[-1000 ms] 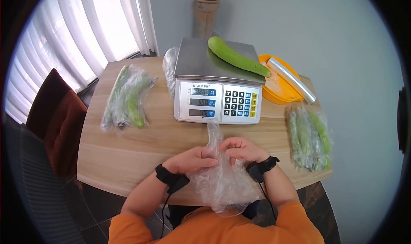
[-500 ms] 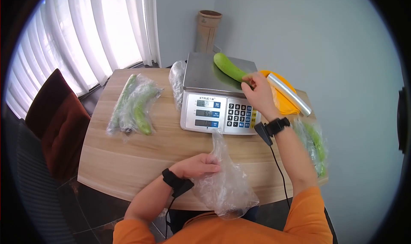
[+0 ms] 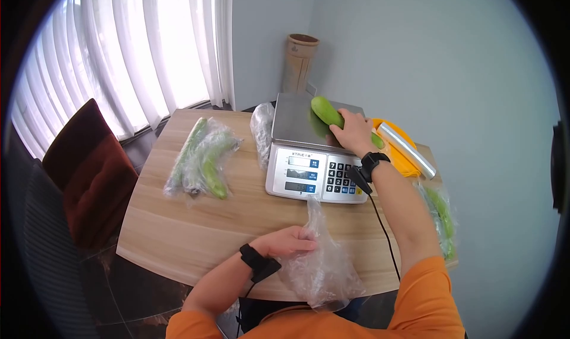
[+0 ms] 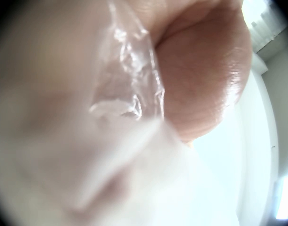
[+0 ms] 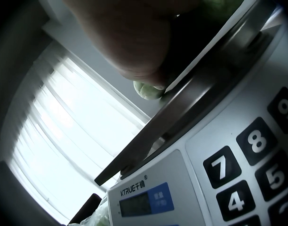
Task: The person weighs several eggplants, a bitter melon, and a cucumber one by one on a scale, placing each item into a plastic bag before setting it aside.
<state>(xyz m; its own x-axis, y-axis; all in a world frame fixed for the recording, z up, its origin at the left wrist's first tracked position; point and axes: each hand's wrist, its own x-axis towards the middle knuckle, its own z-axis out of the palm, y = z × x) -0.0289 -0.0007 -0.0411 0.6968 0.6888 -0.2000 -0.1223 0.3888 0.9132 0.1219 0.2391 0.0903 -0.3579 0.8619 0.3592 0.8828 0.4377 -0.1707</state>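
Observation:
A long green gourd [image 3: 324, 110] lies slantwise over the steel platform of a white scale [image 3: 294, 122]. My right hand [image 3: 356, 133] grips it from above around its middle, and both ends show past the hand. In the right wrist view the gourd's rounded tip [image 5: 148, 90] peeks out below the hand, close over the platform edge. Nearer my body, my left hand [image 3: 290, 241] pinches a clear plastic bag [image 3: 325, 275] by its upper part, and the bag hangs loose over the table's front edge. Its thin film [image 4: 127, 66] crosses the fingers in the left wrist view.
Bagged green gourds [image 3: 205, 161] lie at the table's left, with more bagged ones [image 3: 439, 217] at the right edge. An orange basin [image 3: 409, 171] with a roll of plastic film [image 3: 407, 149] across it stands right of the scale. Another clear bag [image 3: 262, 134] sits left of the scale.
My right hand has left the plastic bag, reached forward and right to the scale, and taken hold of the gourd. My left hand keeps its pinch on the bag.

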